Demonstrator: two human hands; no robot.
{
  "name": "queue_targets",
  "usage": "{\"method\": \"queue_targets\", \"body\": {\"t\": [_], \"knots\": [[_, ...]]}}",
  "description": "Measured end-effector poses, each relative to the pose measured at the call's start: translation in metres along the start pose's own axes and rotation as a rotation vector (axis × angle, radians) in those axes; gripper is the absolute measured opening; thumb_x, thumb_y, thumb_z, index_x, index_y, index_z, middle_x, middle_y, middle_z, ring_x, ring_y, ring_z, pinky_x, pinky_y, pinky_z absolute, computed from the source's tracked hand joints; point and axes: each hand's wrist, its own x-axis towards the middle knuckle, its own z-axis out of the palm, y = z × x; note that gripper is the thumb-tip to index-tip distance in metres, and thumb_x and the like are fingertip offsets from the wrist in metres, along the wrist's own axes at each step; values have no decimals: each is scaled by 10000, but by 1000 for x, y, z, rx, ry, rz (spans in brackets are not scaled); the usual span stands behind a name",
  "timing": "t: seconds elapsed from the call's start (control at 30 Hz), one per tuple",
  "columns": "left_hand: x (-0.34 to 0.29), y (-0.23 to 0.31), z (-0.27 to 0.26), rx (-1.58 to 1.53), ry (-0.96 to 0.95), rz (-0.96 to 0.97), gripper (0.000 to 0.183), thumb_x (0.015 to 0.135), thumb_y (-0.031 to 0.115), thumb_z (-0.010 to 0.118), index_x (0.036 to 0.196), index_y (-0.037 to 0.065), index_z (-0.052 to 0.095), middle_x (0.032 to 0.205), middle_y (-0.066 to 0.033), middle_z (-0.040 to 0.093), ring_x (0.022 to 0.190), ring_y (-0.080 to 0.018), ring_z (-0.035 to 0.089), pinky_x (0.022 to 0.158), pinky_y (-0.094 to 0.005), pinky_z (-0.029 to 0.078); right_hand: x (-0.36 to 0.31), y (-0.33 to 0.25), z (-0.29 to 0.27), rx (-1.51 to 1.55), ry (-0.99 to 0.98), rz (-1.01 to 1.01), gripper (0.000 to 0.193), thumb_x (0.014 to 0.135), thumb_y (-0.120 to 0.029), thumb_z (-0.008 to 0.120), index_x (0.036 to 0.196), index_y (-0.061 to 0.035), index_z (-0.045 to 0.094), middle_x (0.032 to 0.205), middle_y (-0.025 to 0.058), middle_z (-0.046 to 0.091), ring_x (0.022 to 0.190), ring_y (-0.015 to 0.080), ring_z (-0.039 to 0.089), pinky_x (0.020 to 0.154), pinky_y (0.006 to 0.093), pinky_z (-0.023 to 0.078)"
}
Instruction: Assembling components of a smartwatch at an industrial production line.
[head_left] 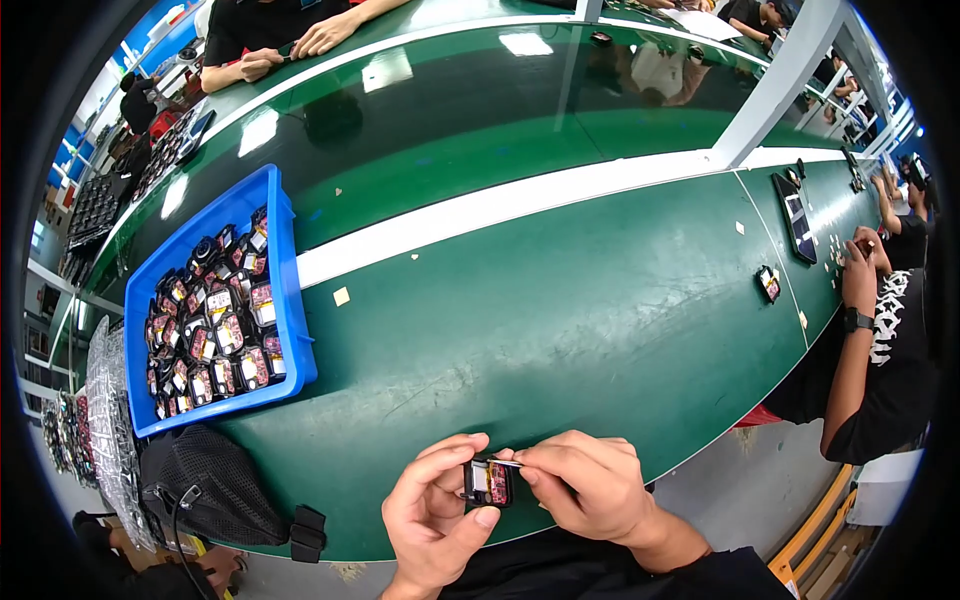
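Close to the table's front edge, my left hand [437, 510] grips a small black device casing [489, 482] between thumb and fingers. Its open face shows a reddish circuit board and a pale, silvery part. From the right, my right hand [590, 487] pinches a thin, light-coloured slender piece [507, 463], whose tip meets the casing's upper edge. Whether that piece is a tool or a part of the device I cannot tell. Similar open casings fill a blue plastic bin [305, 330] at the left.
A black mesh bag [212, 485] lies before the bin, beside bubble wrap [108, 420]. On the green table [560, 290] are a lone casing [768, 284], paper scraps and a dark tray [796, 218]. A white post [785, 85] rises behind. Co-workers sit at right and across.
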Motion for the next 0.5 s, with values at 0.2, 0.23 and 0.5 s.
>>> {"method": "queue_targets", "body": {"t": [0.2,0.23,0.5], "knots": [[1,-3,-10,-27,-103,56,513,840,-76,710,1304,-115,496,1389,-283,474,1194,-338,616,984,-384,536,0,0,1,-93,11,-49,149,792,-3,752,927,-20,690,814,52,690,599,175,664,483,284,517],[1,-3,-10,-7,-95,57,517,840,-74,712,1309,-121,498,1397,-285,469,1180,-334,624,974,-380,542,0,0,2,-132,23,-81,156,782,-4,755,922,-22,688,805,49,683,600,171,662,482,284,516],[2,-1,-11,48,-73,79,528,832,-74,720,1315,-134,515,1421,-291,457,1147,-333,642,947,-378,563,-1,4,7,-173,17,-129,168,758,-6,749,911,-28,683,785,38,659,585,157,650,473,281,506]]}}
